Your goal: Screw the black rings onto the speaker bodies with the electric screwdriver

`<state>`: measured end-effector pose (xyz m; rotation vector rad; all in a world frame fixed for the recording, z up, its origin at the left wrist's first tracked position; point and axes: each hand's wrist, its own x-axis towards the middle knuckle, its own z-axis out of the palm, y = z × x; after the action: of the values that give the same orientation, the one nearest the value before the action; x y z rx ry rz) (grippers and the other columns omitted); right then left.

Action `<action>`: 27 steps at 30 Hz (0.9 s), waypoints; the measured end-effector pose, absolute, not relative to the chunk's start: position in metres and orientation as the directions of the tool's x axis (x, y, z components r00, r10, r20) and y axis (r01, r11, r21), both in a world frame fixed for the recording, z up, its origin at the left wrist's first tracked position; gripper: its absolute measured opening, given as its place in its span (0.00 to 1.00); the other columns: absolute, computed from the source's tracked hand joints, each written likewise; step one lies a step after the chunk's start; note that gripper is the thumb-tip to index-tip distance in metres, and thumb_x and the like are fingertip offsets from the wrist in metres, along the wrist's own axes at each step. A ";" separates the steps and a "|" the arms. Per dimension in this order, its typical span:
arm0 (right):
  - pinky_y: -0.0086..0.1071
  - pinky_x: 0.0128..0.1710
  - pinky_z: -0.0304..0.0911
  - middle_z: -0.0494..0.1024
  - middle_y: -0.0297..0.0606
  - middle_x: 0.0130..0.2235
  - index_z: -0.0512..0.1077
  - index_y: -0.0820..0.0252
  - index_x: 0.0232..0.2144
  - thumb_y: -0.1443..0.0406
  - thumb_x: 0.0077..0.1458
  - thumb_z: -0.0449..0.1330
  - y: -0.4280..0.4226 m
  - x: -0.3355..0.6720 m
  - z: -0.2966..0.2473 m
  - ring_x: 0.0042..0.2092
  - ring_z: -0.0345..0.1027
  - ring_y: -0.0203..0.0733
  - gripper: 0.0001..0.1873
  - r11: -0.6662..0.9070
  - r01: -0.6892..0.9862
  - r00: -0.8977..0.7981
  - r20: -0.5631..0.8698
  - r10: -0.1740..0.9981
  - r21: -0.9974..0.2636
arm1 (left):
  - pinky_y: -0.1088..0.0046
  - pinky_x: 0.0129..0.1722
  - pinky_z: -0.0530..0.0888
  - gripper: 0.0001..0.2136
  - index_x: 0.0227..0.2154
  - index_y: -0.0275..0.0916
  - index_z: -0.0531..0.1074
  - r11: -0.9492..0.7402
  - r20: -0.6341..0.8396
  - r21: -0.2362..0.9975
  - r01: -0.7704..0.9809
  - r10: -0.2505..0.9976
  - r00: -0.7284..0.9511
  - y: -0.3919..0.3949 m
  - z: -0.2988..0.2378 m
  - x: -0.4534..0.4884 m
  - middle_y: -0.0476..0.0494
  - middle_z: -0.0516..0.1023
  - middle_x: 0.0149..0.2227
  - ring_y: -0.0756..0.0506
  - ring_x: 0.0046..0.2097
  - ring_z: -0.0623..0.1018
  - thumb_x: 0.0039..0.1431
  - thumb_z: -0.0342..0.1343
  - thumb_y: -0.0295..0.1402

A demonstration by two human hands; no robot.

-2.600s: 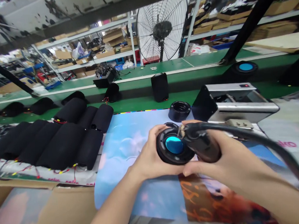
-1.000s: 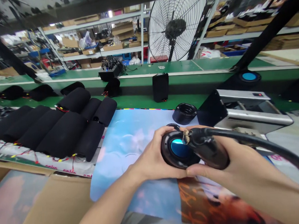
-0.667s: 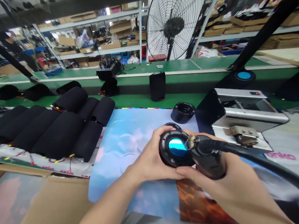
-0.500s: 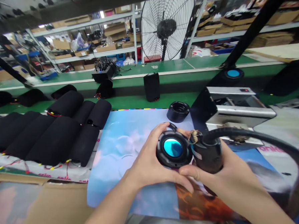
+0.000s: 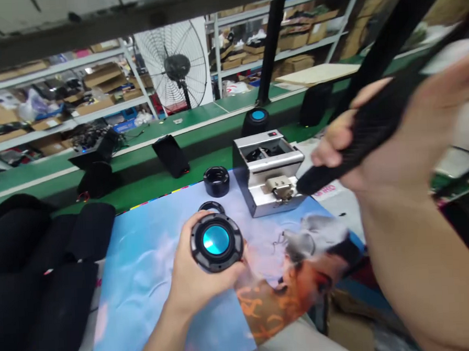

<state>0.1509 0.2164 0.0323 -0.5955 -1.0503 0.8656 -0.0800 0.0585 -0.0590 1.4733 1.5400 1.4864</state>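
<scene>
- Lifted well clear of the work, the right hand now hangs high at the right edge, where half a second earlier it held its tool against the rim of the round part.
- Its fingers are wrapped tight around the black tool, which is blurred. The tool's long axis slants from upper right to lower left, and its tip points down and left toward the metal box.
- The left hand is clamped on the round speaker part, with the thumb on the left edge and the fingers under and along the right side.
- That part is held just above the printed mat near the middle of the view, in front of the metal box and well apart from the tool.
- Its cyan disc faces up toward the camera, so its short axis points up and slightly back, with the ribbed black rim all around.
- A thin black ring lies flat on the mat just behind the part, and a thicker black collar stands beyond it, just left of the box.
- Black fabric cylinders lie on their sides at the left.
- Behind runs a green conveyor carrying a dark speaker with a cyan top, with a standing fan farther back.
</scene>
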 end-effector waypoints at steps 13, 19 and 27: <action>0.29 0.10 0.51 0.66 0.31 0.17 0.68 0.57 0.26 0.35 0.53 0.69 0.231 0.124 0.006 0.14 0.59 0.37 0.34 0.469 -0.361 0.001 0.503 0.864 -0.806 | 0.62 0.48 0.82 0.35 0.51 0.41 0.67 -0.163 0.173 0.976 0.144 0.983 -0.059 0.094 -0.045 -0.026 0.44 0.83 0.46 0.39 0.45 0.86 0.37 0.74 0.31; 0.32 0.09 0.50 0.64 0.30 0.17 0.68 0.56 0.26 0.31 0.49 0.67 0.213 0.130 0.029 0.13 0.55 0.37 0.37 0.419 -0.400 -0.013 0.462 0.887 -0.815 | 0.61 0.46 0.82 0.35 0.51 0.41 0.67 -0.146 0.157 0.980 0.134 0.985 -0.077 0.094 -0.044 -0.024 0.44 0.83 0.45 0.39 0.44 0.85 0.37 0.73 0.32; 0.34 0.09 0.50 0.59 0.29 0.14 0.60 0.54 0.23 0.31 0.60 0.54 0.163 0.119 0.121 0.14 0.51 0.34 0.36 0.364 -0.399 -0.245 0.481 0.842 -0.842 | 0.59 0.50 0.80 0.36 0.52 0.41 0.67 -0.191 0.201 0.960 0.206 0.979 -0.030 0.097 -0.048 -0.032 0.42 0.82 0.48 0.38 0.48 0.84 0.39 0.76 0.37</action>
<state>0.1192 0.1633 0.1209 -0.4427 -1.3622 1.2389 -0.0324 0.0965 -0.0479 1.4856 1.2978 1.2914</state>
